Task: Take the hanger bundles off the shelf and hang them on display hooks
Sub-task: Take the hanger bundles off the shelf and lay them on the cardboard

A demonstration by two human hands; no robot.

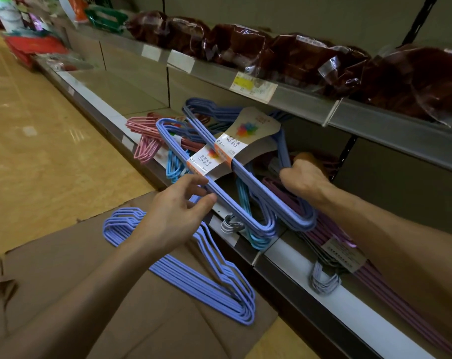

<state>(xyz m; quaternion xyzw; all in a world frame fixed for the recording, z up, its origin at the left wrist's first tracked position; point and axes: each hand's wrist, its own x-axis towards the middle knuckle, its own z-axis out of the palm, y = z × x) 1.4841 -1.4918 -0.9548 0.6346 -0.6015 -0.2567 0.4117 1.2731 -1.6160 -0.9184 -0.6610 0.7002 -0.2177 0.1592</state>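
Two periwinkle-blue hanger bundles with cardboard "NO 829" labels are lifted above the lower shelf. My right hand grips their hook end at the right. My left hand pinches the long bottom bar of the nearer bundle between thumb and fingers. Another blue bundle lies flat on a cardboard box below my left arm. Pink, light blue and purple bundles lie on the shelf.
An upper shelf with price tags holds dark red bagged goods. Red and green items sit farther down the aisle. Yellow wood-look floor spreads at left. No display hooks are visible.
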